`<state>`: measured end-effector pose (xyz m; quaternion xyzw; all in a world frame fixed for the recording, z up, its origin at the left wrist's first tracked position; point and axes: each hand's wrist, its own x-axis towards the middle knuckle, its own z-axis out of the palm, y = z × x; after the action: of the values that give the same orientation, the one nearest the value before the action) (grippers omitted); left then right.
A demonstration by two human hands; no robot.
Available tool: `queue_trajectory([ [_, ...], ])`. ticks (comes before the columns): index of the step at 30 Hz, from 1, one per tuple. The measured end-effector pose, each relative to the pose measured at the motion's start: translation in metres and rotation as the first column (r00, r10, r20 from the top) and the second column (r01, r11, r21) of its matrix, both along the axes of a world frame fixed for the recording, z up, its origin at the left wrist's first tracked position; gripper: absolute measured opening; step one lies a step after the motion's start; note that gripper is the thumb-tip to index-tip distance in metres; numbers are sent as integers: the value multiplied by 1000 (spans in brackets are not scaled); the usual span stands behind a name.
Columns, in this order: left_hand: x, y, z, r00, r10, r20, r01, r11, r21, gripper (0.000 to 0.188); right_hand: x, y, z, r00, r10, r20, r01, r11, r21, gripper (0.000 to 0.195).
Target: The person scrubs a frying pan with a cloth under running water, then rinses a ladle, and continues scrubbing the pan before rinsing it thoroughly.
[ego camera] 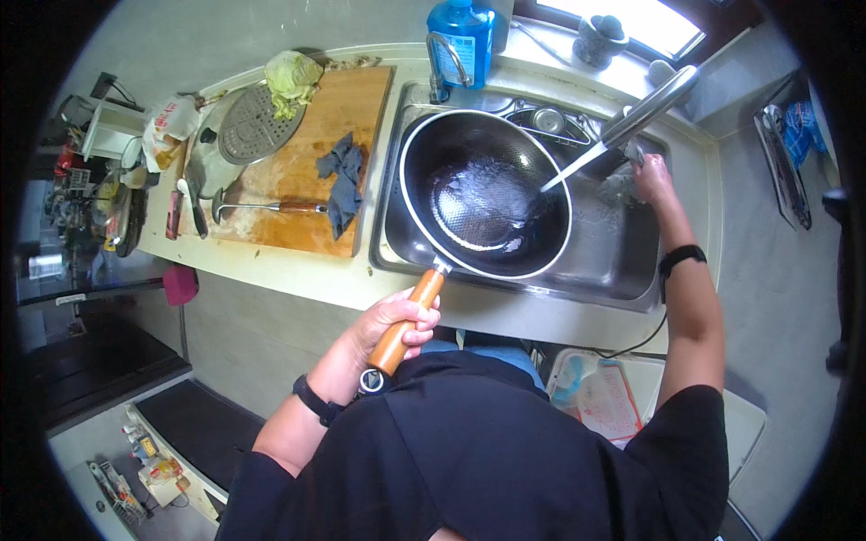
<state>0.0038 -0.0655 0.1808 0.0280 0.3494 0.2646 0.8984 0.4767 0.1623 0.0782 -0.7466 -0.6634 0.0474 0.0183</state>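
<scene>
My left hand [400, 323] is closed around the wooden handle [423, 291] of a black wok [473, 182]. The wok lies tilted over the steel sink [602, 264], its inside facing up, with wet, shiny patches on the textured bottom. From a thick steel faucet [649, 108], a white stream of water [575, 167] runs into it. At the sink's right back, my right hand [653, 178] has its fingers closed on a small grey item [634, 151], whose kind I cannot tell. Something pale and blurred, perhaps splashing water, shows beside that hand.
Left of the sink, a wooden cutting board [298, 233] bears a grey cloth [344, 182], a ladle [270, 207] and a cabbage [292, 73] on a perforated steel plate [260, 125]. A blue bottle [467, 40] stands behind the small gooseneck tap [440, 67]. A stone mortar [599, 44] sits on the sill.
</scene>
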Motion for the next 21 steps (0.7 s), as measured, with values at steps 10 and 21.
queue_trajectory([
  [10,-5,9,-33,984,-175,32,175,985,12,32,-119,-59,48,599,61,-798,-160,986,-44,44],
  [21,-20,12,-44,934,-356,7,355,933,54,32,-173,-90,-83,891,298,-342,-427,808,-407,54],
])
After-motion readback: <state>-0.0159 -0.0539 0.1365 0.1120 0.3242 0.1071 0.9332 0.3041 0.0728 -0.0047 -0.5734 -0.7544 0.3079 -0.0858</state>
